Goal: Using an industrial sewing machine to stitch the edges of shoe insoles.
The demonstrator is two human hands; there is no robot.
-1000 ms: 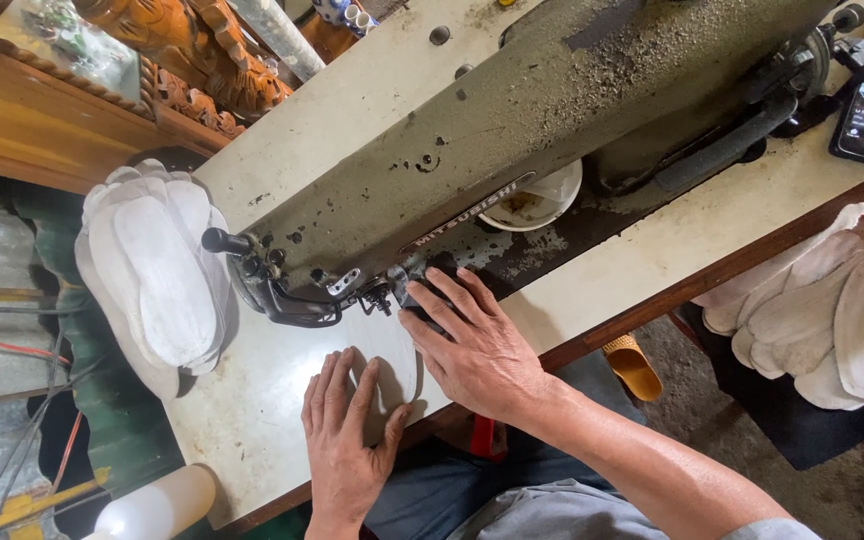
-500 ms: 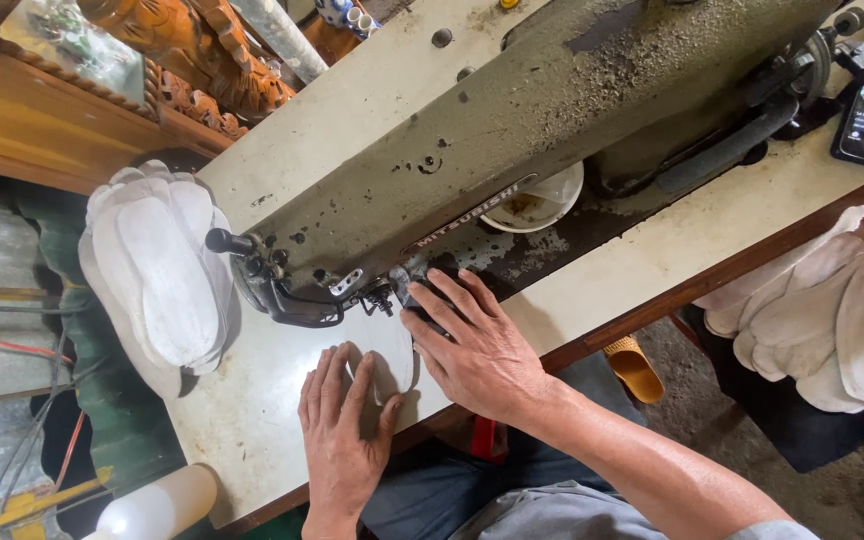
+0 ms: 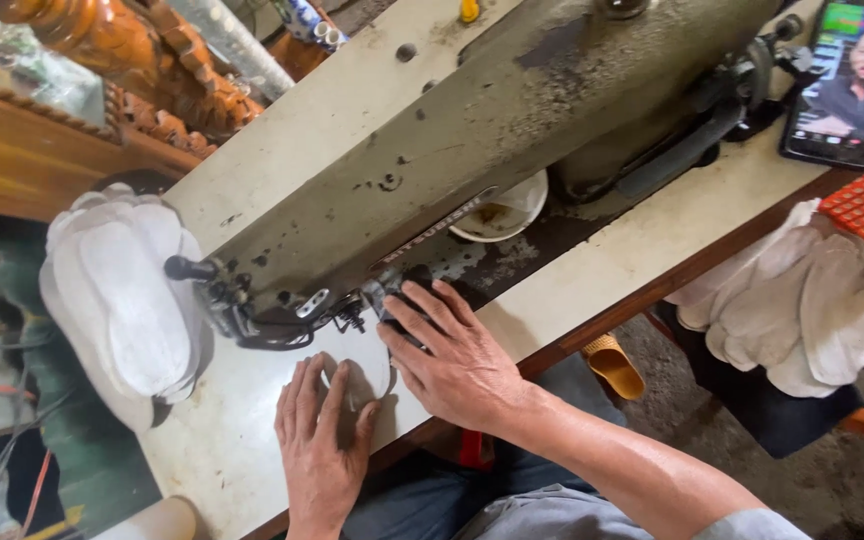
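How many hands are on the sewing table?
2. The left hand lies flat on a white fabric piece; the right hand rests beside it, fingers near the sewing machine needle area.

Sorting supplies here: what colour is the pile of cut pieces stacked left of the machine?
White, plain; the stacked pieces show in the head view.

2 hands, 1 sewing machine, 1 phone
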